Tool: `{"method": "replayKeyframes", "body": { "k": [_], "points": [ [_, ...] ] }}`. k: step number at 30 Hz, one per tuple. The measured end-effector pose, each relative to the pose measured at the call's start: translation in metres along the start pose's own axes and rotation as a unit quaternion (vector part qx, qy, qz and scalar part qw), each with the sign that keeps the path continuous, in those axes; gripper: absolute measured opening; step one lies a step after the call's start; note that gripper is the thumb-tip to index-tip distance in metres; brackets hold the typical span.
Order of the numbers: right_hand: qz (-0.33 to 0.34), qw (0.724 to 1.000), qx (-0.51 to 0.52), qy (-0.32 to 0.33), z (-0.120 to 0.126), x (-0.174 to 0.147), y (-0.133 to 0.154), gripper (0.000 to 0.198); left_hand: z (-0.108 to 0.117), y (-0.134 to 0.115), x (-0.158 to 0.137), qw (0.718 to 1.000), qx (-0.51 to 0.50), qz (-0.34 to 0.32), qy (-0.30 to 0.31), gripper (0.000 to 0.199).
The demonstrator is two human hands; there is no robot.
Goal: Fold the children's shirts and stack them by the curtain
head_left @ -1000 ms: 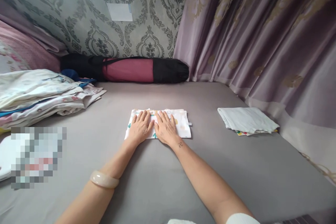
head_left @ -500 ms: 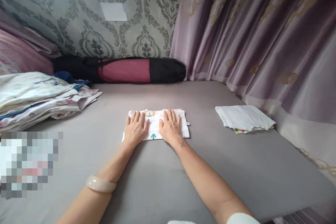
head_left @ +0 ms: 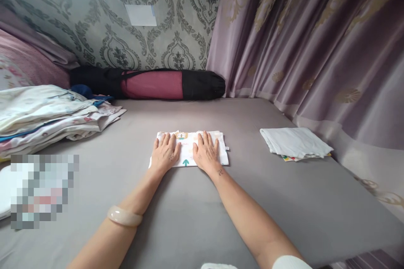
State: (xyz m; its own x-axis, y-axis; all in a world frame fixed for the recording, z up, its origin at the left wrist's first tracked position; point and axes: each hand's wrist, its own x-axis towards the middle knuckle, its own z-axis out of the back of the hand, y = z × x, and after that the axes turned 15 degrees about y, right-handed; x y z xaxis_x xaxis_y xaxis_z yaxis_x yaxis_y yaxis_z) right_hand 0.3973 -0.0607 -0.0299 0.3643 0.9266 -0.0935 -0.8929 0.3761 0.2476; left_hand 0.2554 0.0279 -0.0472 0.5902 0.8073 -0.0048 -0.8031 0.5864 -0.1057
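Grey bed sheet (head_left: 195, 218), frame centre: folded printed cloth (head_left: 188, 149) lies flat. Left hand (head_left: 165, 154) and right hand (head_left: 206, 153) — both spread, palms down — press it smooth; next fold likely requires gripping an edge.

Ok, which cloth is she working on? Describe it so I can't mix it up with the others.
Start at the grey bed and go to its middle, in front of the red and black roll by the wall. The folded cloth lies flat there, with the left hand and right hand pressed on it. Unlike the plain white stack to the right, it has small coloured prints.
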Motion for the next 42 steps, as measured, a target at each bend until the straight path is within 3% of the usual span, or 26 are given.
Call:
{"method": "replayKeyframes", "body": {
  "k": [7,11,20,26,30,36,42],
  "points": [
    [-0.065,0.997,-0.003,-0.033,0.005,0.004,-0.013,0.056,0.003,0.005,-0.003,0.997,0.000,0.006,-0.082,0.052],
    [-0.088,0.996,-0.007,-0.025,0.007,0.005,-0.021,0.058,0.005,0.007,-0.002,0.996,0.005,0.017,-0.091,0.054],
    [-0.095,0.995,-0.010,-0.012,0.000,0.005,-0.023,0.060,0.000,0.009,0.001,1.000,0.020,0.021,-0.003,0.056],
    [-0.087,0.996,-0.020,-0.011,0.002,0.007,-0.025,0.059,0.008,0.009,0.002,1.000,0.029,0.006,0.001,0.051],
    [-0.061,0.997,-0.043,-0.021,0.012,0.011,-0.035,0.048,0.024,0.013,0.009,0.998,0.056,-0.021,-0.001,0.047],
    [-0.005,0.997,-0.068,0.033,0.029,0.028,-0.061,0.030,0.048,0.024,0.036,0.990,0.091,-0.024,0.103,0.040],
    [-0.004,0.996,-0.065,0.060,0.035,0.037,-0.064,0.033,0.059,0.031,0.060,0.981,0.031,-0.001,0.190,0.036]
  ]
}}
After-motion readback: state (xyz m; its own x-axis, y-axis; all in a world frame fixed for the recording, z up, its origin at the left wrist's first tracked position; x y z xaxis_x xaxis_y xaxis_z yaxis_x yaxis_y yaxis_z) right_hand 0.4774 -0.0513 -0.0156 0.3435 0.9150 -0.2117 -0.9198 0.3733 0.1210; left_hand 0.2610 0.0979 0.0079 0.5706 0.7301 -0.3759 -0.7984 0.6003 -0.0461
